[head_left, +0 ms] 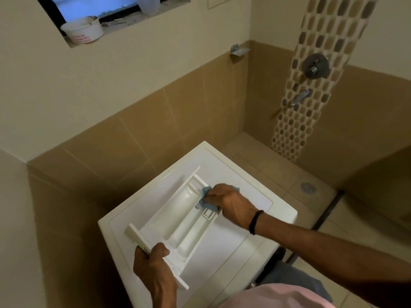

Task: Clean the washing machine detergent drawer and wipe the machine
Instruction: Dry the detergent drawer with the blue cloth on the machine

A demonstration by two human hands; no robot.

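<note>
The white detergent drawer lies taken out on the flat top of the white washing machine, its compartments facing up. My left hand grips the drawer's front panel at the near end. My right hand holds a light blue cloth bunched in its fingers and presses it into the far end of the drawer. Most of the cloth is hidden under that hand.
Tan wall tiles close in behind and to the left of the machine. A shower valve and spout sit on the mosaic strip at right, with a floor drain below. A white tub stands on the window ledge.
</note>
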